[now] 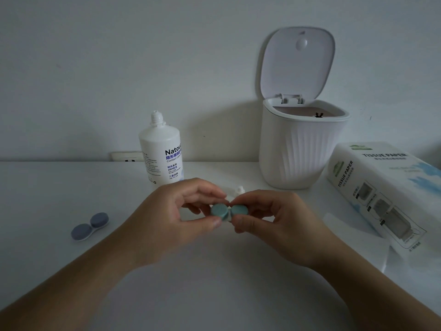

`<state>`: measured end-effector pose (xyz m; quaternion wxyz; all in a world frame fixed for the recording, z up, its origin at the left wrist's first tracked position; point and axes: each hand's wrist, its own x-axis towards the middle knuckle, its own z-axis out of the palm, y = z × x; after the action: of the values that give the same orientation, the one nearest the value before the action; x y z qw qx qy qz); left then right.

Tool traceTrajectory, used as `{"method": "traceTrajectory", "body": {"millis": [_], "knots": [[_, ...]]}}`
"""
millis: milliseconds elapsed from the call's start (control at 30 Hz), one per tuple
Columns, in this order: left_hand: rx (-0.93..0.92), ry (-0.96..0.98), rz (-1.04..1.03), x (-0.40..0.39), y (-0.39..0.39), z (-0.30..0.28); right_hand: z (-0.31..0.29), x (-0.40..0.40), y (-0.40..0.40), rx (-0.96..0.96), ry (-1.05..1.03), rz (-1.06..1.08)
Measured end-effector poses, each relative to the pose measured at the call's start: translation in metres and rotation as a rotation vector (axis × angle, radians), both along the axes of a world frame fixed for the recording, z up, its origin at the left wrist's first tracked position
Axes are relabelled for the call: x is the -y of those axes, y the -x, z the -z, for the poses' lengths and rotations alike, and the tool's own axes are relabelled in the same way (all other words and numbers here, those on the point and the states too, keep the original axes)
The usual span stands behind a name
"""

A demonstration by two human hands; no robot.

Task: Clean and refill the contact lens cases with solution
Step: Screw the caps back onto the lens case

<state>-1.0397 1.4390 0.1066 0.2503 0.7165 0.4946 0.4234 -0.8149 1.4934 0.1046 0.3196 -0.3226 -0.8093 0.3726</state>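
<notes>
Teal case held, both caps on

Both the left hand (191,206) and right hand (267,213) pinched the teal case (225,211) above the table's (214,283) middle. The grey case (90,226) lay capped near the left edge; the bottle (161,149) stood uncapped at the back, so the work looked barely begun.

The picture was dim and grey-blue, with a soft, even light and no glare. The bin (298,149) threw a faint shadow leftward on the wall (119,68). Edges bowed from the wide lens: the tissue box (381,187) leaned and stretched at the right. Fine print on the bottle (162,156) was soft.
</notes>
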Motion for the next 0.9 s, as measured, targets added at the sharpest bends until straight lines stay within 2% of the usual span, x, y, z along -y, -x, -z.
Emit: {"method": "traceTrajectory", "body": {"millis": [67,267,533,767,900], "knots": [[0.023,0.021,0.023,0.0007,-0.0001,-0.0011,-0.0001,0.0,0.0001,0.003,-0.002,0.004],[-0.013,-0.056,-0.092,0.0011,-0.0037,0.0021,-0.0009,0.0004,0.0004,0.015,-0.011,0.004],[-0.041,-0.014,0.073,0.0017,-0.0006,0.0042,-0.0005,0.0009,0.0006,0.013,0.006,-0.005],[-0.09,-0.095,-0.132,-0.0031,0.0006,0.0081,-0.0002,0.0012,0.0011,-0.006,0.006,-0.003],[-0.159,-0.079,-0.018,-0.0017,0.0023,0.0079,-0.0008,0.0012,0.0006,-0.005,0.008,0.0]]}}
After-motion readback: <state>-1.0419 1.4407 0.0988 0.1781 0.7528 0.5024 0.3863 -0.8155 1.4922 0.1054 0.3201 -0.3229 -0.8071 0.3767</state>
